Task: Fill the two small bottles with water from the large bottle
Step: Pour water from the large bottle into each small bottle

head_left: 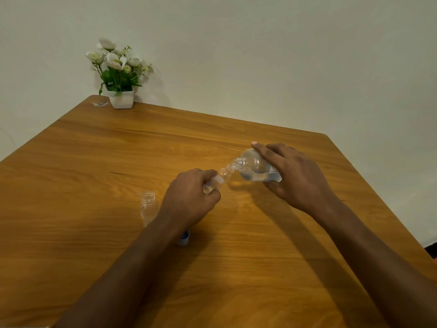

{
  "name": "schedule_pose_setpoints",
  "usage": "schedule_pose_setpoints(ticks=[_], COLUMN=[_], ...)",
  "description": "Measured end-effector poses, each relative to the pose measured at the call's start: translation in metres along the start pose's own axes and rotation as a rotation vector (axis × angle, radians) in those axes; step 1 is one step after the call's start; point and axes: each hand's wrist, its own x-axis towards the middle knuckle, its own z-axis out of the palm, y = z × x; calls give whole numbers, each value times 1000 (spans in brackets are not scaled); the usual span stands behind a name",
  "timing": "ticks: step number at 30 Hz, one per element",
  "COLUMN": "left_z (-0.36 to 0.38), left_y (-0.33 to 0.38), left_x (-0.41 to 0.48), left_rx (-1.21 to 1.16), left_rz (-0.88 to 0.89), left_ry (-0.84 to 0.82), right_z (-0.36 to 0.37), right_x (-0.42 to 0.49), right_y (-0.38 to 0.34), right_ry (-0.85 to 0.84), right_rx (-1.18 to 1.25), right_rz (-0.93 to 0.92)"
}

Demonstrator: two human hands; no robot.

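My right hand (295, 176) grips the large clear bottle (254, 168), tipped on its side with its open mouth pointing left and water pooled in its lower half. My left hand (189, 200) holds a small clear bottle (222, 177), tilted up to the right so that its mouth meets the large bottle's mouth. Both bottles hang above the wooden table (94, 162). A second small clear bottle (148, 208) stands upright and uncapped on the table, just left of my left wrist. A blue cap (184, 239) lies on the table, partly hidden under my left forearm.
A white pot of artificial flowers (120, 91) stands at the table's far left corner, with a small wrapper or label (100, 104) lying beside it. A pale wall rises behind the table. The table's right edge runs diagonally down the right side.
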Motion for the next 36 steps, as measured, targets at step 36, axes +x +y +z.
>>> schedule_pose_setpoints(ticks=[36], left_z=[-1], left_y=[1], left_x=[0], left_rx=[-64], left_rz=[7], left_ry=[-3], right_z=[-6], right_x=[4], right_y=[0], right_ry=[-16], right_rx=[-21], right_rz=[-10])
